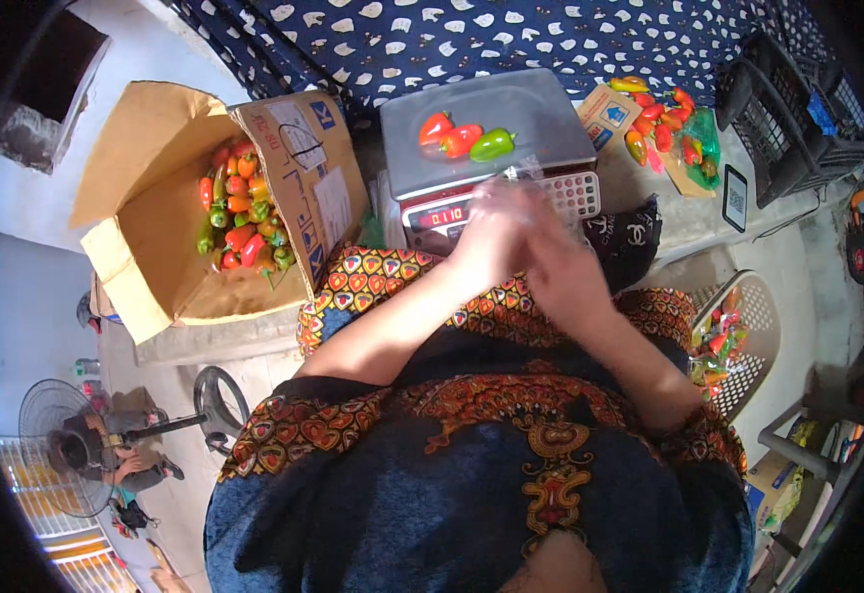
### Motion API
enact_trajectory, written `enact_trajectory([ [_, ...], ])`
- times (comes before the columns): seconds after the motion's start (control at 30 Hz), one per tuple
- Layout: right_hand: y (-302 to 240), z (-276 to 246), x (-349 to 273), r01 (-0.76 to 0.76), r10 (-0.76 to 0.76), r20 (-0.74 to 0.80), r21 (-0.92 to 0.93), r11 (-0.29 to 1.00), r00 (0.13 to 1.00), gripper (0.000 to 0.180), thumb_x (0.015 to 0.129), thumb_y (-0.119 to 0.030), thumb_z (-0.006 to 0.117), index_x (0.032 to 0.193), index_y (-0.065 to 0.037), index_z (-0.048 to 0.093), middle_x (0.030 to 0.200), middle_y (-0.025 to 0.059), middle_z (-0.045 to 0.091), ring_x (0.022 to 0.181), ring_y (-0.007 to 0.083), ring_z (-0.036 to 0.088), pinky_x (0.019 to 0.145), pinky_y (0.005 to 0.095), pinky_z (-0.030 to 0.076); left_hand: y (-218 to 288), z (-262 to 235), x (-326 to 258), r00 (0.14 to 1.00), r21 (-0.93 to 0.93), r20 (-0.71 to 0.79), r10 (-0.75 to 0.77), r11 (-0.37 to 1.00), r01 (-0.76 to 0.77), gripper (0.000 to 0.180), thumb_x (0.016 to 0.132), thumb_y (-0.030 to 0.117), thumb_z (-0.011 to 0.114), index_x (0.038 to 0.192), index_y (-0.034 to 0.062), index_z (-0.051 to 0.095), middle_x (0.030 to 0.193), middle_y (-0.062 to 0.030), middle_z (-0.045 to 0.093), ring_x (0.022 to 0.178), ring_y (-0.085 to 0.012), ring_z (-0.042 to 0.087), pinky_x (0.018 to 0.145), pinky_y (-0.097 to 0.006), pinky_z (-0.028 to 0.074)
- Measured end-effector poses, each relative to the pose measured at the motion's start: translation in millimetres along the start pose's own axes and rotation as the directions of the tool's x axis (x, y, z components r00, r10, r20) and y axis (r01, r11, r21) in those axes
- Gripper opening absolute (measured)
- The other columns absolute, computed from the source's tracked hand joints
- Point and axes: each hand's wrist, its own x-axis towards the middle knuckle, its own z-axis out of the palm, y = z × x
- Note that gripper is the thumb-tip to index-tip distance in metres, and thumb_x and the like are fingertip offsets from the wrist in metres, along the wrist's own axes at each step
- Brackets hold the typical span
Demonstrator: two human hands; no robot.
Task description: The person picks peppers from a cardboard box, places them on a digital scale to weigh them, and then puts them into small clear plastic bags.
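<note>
My left hand and my right hand meet in front of the scale, blurred by motion, their fingers closed together. A crumpled piece of clear plastic, which looks like a bag, pokes out past the fingertips. How each finger grips it is smeared. Just beyond my hands stands a digital scale with a grey platform, a lit red display and a keypad partly covered by my hands. On the platform lie two red peppers and a green pepper, side by side.
Left of the scale, an open cardboard box holds many red and green peppers. More peppers lie on cardboard at the right, near a black crate. A pale basket with bagged peppers stands lower right. A fan stands lower left.
</note>
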Motion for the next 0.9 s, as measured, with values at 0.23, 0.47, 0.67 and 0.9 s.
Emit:
enact_trajectory([
  [0.23, -20, 24, -19, 0.121, -0.126, 0.162, 0.043, 0.992, 0.979, 0.05, 0.068, 0.004, 0.052, 0.118, -0.001, 0.053, 0.14, 0.0098, 0.041, 0.097, 0.0307, 0.061, 0.073, 0.0364, 0.054, -2, 2, -3, 0.962, -0.137, -0.271, -0.04, 0.991, 0.002, 0.038, 0.083, 0.007, 0.048, 0.121, 0.0053, 0.045, 0.106, -0.0175, 0.056, 0.098, -0.0353, 0.059, 0.08, -0.039, 0.05],
  [0.47, -17, -1, -19, 0.123, -0.007, -0.333, 0.328, 0.937, 0.943, 0.037, 0.075, -0.007, 0.065, 0.109, -0.005, 0.051, 0.109, 0.0104, 0.054, 0.066, 0.0179, 0.057, 0.059, 0.029, 0.048, 1, -13, -3, 0.903, -0.46, -0.266, -0.337, 0.868, 0.189, 0.046, 0.079, 0.008, 0.067, 0.12, 0.0061, 0.046, 0.105, -0.0167, 0.058, 0.097, -0.0305, 0.061, 0.08, -0.034, 0.048],
  [0.67, 21, 5, -12, -0.451, 0.68, 0.22, 0.874, 0.181, 0.7, 0.019, 0.089, -0.016, 0.058, 0.106, -0.008, 0.052, 0.095, 0.0013, 0.055, 0.067, 0.007, 0.051, 0.054, 0.0216, 0.039, -2, -18, -4, 0.929, -0.335, -0.222, -0.295, 0.918, 0.212, 0.044, 0.084, 0.009, 0.064, 0.123, 0.0048, 0.043, 0.109, -0.0141, 0.059, 0.1, -0.0229, 0.06, 0.086, -0.032, 0.047],
  [0.9, 15, 30, -23, -0.465, 0.432, 0.297, 0.808, 0.362, 0.852, 0.021, 0.09, -0.017, 0.056, 0.073, -0.004, 0.059, 0.065, -0.0022, 0.054, 0.06, 0.0056, 0.048, 0.056, 0.0233, 0.039, -5, -12, 0, 0.894, -0.332, -0.341, -0.29, 0.927, 0.174, 0.05, 0.074, 0.006, 0.066, 0.121, 0.0067, 0.049, 0.107, -0.0145, 0.059, 0.106, -0.0343, 0.051, 0.096, -0.041, 0.035],
])
